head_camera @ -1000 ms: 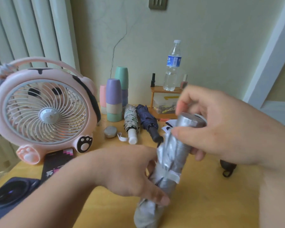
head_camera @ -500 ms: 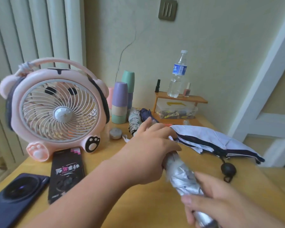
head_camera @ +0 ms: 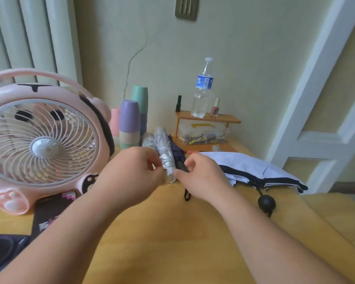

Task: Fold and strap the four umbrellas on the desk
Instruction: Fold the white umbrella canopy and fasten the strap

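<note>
The folded silver umbrella [head_camera: 162, 144] lies at the back of the desk, between a patterned folded umbrella [head_camera: 147, 139] and a navy folded umbrella [head_camera: 177, 151]. My left hand [head_camera: 131, 177] pinches its near end from the left. My right hand [head_camera: 201, 178] pinches the same end from the right, its forefinger curled over the navy umbrella's black handle. A white and black umbrella [head_camera: 254, 169] lies loose and unfolded to the right, its round black handle [head_camera: 266, 203] toward me.
A pink fan [head_camera: 43, 140] stands at the left with a dark phone [head_camera: 49, 212] and a black device [head_camera: 2, 249] before it. Stacked cups [head_camera: 129, 124] stand behind the umbrellas. At the back a small wooden shelf [head_camera: 207, 118] carries a water bottle [head_camera: 203, 89].
The silver umbrella went from upright in front of me to lying at the back beside the other folded umbrellas. Both hands reached forward with it.
</note>
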Available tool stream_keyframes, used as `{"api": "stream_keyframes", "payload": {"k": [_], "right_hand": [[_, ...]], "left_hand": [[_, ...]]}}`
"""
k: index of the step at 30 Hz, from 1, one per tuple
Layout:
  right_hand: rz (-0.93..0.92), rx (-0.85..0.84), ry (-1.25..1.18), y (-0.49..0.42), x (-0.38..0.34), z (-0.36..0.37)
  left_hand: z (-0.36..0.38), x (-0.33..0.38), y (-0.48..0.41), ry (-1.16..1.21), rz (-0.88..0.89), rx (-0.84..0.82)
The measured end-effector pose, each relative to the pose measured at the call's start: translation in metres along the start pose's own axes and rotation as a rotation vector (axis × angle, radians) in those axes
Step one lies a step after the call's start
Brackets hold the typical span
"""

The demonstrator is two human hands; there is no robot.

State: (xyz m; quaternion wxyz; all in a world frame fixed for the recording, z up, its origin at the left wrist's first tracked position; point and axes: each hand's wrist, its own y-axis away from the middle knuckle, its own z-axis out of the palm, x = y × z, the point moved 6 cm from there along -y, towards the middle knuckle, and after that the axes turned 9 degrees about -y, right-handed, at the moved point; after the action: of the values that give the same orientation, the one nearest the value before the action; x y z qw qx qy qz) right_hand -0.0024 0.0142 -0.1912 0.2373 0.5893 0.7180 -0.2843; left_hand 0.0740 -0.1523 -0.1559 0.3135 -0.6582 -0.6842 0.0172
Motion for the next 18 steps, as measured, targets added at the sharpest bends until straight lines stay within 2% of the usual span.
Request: {"api": "stream_keyframes", "payload": {"k": [3,6,9,12,15,18], "right_hand": [[0.076,0.057,0.076,0.007,0.042,-0.03],[0.155,0.217,0.277,0.013,0.095,-0.079],[0.227,0.362,0.322,0.019,0.148,-0.11],[0.329,0.276,0.305,0.013,0.182,-0.105],[0.349,0.201,0.257,0.004,0.193,-0.094],[0.357,0.196,0.254,-0.001,0.19,-0.09]], "left_hand": [[0.017,0.002,0.001,-0.047,0.014,-0.066],[0.037,0.011,0.006,-0.099,0.049,-0.112],[0.059,0.02,0.015,-0.114,0.083,-0.136],[0.076,0.024,0.025,-0.129,0.132,-0.086],[0.084,0.021,0.032,-0.128,0.181,0.006],[0.085,0.018,0.036,-0.096,0.219,0.078]]}}
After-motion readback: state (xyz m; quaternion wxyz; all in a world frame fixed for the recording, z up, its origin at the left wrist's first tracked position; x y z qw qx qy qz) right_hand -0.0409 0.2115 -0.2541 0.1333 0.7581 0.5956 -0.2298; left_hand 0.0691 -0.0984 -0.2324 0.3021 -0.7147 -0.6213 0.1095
